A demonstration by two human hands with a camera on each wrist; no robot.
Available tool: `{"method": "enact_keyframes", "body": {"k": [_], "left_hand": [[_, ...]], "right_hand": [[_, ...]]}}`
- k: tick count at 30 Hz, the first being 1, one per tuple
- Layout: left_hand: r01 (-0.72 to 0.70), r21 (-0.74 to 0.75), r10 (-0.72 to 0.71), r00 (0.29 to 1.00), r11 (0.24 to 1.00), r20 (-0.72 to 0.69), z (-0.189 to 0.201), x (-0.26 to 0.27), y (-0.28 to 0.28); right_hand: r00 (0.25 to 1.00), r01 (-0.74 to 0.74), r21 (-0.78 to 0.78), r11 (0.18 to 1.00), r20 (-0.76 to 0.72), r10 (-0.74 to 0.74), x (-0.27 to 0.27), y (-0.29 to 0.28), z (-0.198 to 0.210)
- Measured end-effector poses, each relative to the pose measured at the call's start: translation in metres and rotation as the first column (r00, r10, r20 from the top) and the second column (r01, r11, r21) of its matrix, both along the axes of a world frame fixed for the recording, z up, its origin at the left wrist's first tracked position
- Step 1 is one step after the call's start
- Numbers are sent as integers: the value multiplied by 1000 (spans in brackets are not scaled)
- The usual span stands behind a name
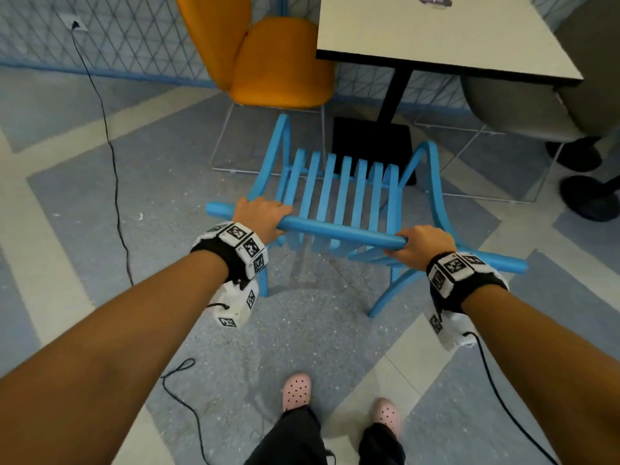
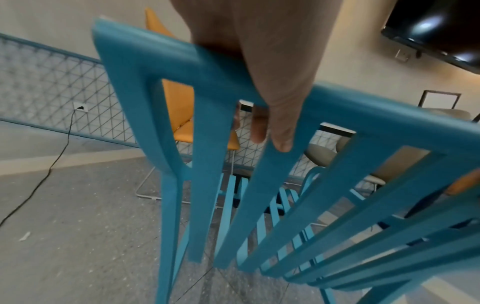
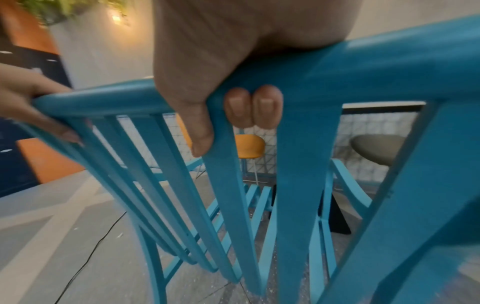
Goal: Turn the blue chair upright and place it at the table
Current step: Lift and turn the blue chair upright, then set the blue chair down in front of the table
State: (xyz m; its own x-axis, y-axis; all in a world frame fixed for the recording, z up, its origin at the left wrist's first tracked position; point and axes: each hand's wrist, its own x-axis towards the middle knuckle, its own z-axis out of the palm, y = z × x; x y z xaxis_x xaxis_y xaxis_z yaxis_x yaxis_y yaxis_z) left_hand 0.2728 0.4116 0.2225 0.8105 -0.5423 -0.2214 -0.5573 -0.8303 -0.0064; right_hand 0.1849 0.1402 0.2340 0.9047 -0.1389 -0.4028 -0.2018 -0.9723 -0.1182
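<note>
The blue chair (image 1: pixel 339 196) stands upright on the floor, its slatted seat facing the table (image 1: pixel 436 38) and its front near the table's black base (image 1: pixel 372 142). My left hand (image 1: pixel 265 216) grips the left part of the chair's top rail (image 1: pixel 339 231). My right hand (image 1: pixel 422 245) grips the same rail further right. In the left wrist view my left hand (image 2: pixel 270 86) curls over the rail (image 2: pixel 389 115) above the back slats. In the right wrist view my right hand (image 3: pixel 228 98) wraps the rail (image 3: pixel 363 67), with two fingertips (image 3: pixel 253 107) showing under it.
An orange chair (image 1: pixel 268 58) stands at the table's left side, just beyond the blue chair. A grey chair (image 1: pixel 523 102) sits at the right, with round black bases (image 1: pixel 590 196) near it. A black cable (image 1: pixel 110 156) runs from a wall socket across the floor on the left.
</note>
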Motion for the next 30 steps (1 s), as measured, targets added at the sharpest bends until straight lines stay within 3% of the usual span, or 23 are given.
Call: {"method": "enact_keyframes", "body": {"k": [4, 7, 13, 18, 22, 30], "left_hand": [[124, -115, -116, 990, 986, 75, -3, -45, 3], [246, -77, -234, 962, 966, 140, -5, -80, -6], [354, -106, -338, 930, 929, 146, -12, -107, -56], [340, -134, -319, 935, 931, 155, -9, -102, -104], [273, -181, -241, 954, 945, 180, -6, -78, -144], [40, -229, 8, 979, 973, 203, -30, -46, -233]], "right_hand": [[999, 32, 16, 999, 42, -33, -71, -1, 1], [996, 75, -15, 997, 54, -74, -119, -8, 2], [982, 163, -41, 986, 99, -158, -161, -52, 0], [985, 153, -34, 988, 80, -150, -156, -98, 6], [993, 89, -33, 995, 84, -86, -123, -147, 15], [996, -40, 7, 999, 79, 39, -54, -248, 0]]}}
